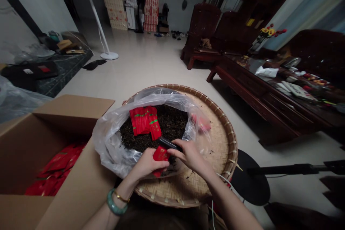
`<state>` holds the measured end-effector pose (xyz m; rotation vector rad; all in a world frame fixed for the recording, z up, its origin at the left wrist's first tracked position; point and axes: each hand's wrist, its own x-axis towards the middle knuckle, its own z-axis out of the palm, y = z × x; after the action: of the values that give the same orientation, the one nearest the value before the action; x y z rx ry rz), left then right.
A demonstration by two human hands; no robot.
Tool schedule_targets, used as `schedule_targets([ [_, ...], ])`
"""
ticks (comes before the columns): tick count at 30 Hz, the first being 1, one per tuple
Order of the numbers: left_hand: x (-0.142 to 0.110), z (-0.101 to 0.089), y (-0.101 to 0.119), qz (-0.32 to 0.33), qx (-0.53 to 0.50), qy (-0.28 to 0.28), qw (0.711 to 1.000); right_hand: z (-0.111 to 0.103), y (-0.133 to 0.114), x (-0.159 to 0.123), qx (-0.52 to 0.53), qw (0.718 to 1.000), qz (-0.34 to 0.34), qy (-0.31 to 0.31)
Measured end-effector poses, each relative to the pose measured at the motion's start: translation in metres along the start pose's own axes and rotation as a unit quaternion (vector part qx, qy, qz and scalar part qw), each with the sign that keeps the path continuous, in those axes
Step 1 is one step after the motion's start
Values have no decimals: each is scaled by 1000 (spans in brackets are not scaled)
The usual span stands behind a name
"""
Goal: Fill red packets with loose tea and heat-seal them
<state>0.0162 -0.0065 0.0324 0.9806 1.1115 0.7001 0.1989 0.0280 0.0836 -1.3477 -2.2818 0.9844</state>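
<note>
My left hand [147, 164] pinches a small red packet [161, 153] over the near side of an open clear plastic bag [107, 134]. In my right hand [190, 155] is a dark, smooth, elongated tool [169, 144], its end close to the packet; its exact kind is unclear. Dark dried leaves [172, 120], looking like loose tea, fill the bag. On the leaves lies a fanned row of red packets [140, 120] with green and gold marks. The bag rests on a round woven bamboo tray [218, 136].
At left stands an open cardboard box [72, 183] holding many red packets [58, 169]. A black round stand base [249, 179] is right of the tray. Beyond are a dark wooden table [250, 93], a white standing fan [109, 55] and stacked cartons [151, 12].
</note>
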Motion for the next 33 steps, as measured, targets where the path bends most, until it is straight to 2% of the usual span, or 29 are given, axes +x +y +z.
schedule_targets([
  [3, -1, 0, 1, 2, -7, -4, 1000, 1, 2, 1, 19, 1000, 5, -2],
  [5, -1, 0, 2, 0, -5, -3, 1000, 1, 8, 2, 87, 996, 23, 5],
  [8, -1, -1, 1, -5, -10, 0, 1000, 2, 20, 4, 212, 973, 76, 44],
  [10, -1, -2, 0, -7, -20, 8, 1000, 3, 26, 4, 246, 962, 97, 75],
  [12, -1, -2, -1, -8, -30, 14, 999, 4, 27, 2, 220, 968, 91, 75],
  [15, -2, -1, -1, -4, -28, 9, 1000, 7, 21, -2, 118, 991, 43, 54],
  [18, -2, -1, 2, -4, -23, 7, 1000, 9, 14, -3, 51, 997, 8, 53],
  [20, -3, -1, 3, -4, -22, 11, 1000, 9, 13, -1, 74, 996, 10, 44],
  [23, -2, -3, 4, -5, -17, 16, 1000, 13, 20, 3, 170, 984, 44, 41],
  [27, -2, -6, 0, -8, -28, 24, 999, 16, 38, 5, 219, 967, 93, 88],
  [31, -4, -12, -3, -1, -58, 70, 996, 18, 54, 2, 97, 982, 71, 144],
  [33, -5, -14, -3, 2, -70, 90, 993, 24, 59, -1, 5, 990, 65, 128],
])
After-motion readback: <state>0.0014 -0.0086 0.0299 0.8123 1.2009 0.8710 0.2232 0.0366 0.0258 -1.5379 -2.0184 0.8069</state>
